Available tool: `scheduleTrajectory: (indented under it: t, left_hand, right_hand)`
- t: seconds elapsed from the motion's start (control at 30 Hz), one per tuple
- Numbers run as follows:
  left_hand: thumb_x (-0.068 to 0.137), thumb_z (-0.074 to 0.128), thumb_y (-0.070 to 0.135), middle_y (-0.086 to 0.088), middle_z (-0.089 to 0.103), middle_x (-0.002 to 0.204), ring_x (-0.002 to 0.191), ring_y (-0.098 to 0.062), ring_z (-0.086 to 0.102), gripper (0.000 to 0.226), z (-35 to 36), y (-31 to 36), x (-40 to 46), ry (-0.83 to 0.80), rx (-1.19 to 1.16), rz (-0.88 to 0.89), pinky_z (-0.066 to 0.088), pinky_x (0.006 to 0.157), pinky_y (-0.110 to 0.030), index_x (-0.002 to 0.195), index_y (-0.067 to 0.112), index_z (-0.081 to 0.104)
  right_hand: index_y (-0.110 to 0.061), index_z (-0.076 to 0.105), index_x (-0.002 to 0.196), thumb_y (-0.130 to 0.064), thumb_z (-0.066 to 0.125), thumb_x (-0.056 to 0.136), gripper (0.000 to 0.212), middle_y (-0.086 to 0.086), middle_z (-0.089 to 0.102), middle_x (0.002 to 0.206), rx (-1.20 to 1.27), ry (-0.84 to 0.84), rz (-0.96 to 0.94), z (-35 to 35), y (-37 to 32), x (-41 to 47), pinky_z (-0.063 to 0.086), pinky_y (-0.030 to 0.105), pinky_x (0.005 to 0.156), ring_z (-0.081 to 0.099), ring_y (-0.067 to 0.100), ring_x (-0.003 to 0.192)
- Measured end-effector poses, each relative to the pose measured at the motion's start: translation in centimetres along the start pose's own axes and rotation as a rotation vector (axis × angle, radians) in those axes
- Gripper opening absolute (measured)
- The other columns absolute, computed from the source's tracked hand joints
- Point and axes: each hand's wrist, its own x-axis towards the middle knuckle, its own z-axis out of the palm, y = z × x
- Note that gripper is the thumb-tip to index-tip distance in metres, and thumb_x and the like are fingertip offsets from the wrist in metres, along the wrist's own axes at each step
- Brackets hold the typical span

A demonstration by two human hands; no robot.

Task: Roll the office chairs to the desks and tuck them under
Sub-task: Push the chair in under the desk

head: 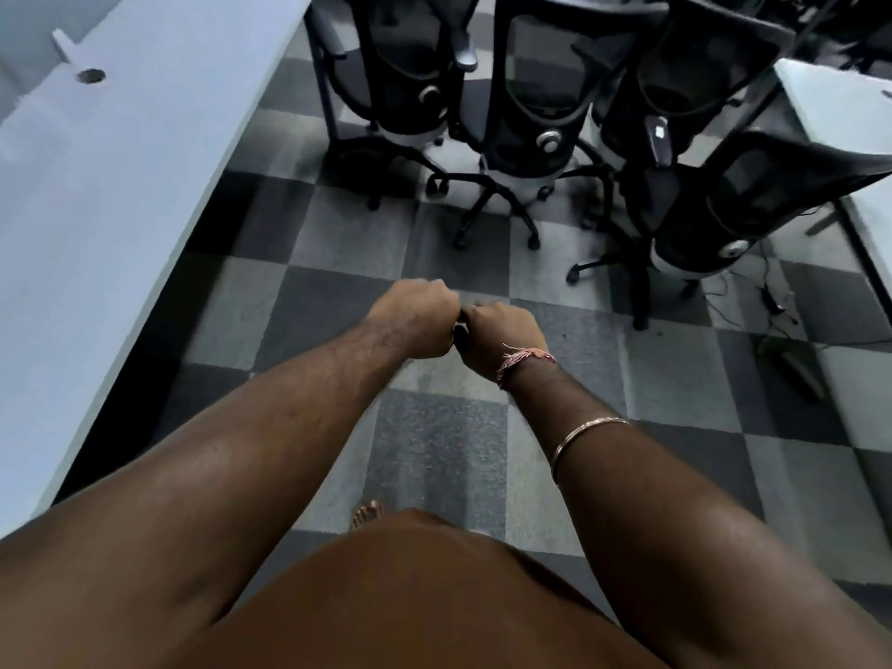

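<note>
Several black mesh office chairs stand bunched at the far end of the aisle, backs towards me: one at the left (410, 55), one in the middle (545, 89), one behind it (700, 70) and the nearest at the right (753, 200). My left hand (415, 321) and my right hand (497, 338) are both closed fists, pressed knuckle to knuckle over the floor. They are well short of the chairs and touch none of them. A small dark patch shows between the fists; I cannot tell what it is.
A long white desk (120, 185) with a round cable hole runs along the left. Another white desk (840, 108) stands at the right, with loose cables (772, 296) on the floor beside it. Grey checkered carpet (434, 441) lies between the desks.
</note>
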Motion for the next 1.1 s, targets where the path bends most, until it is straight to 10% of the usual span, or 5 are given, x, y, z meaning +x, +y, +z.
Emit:
scheduleTrajectory:
  t: [0.37, 1.1]
  left_hand:
    - [0.094, 0.061, 0.025, 0.005, 0.049, 0.068, 0.066, -0.018, 0.059, 0.023, -1.9, -2.7, 18.4, -0.079, 0.006, 0.136, 0.06, 0.067, -0.036, 0.072, 0.022, 0.055]
    - [0.088, 0.065, 0.028, -0.004, 0.072, 0.096, 0.09, -0.027, 0.071, 0.015, -8.4, -5.5, 57.4, -0.062, 0.004, 0.143, 0.053, 0.07, -0.036, 0.096, 0.018, 0.073]
  right_hand:
    - [-0.024, 0.068, 0.094, -0.03, 0.054, 0.093, 0.015, -0.001, 0.069, 0.094, 0.009, 0.002, 0.102, 0.7, 10.1, 12.9, 0.04, 0.03, 0.059, 0.066, 0.026, 0.084]
    - [-0.018, 0.067, 0.093, -0.031, 0.054, 0.09, 0.018, 0.003, 0.069, 0.097, 0.018, -0.022, 0.114, -1.2, 36.6, 42.2, 0.047, 0.036, 0.065, 0.067, 0.029, 0.089]
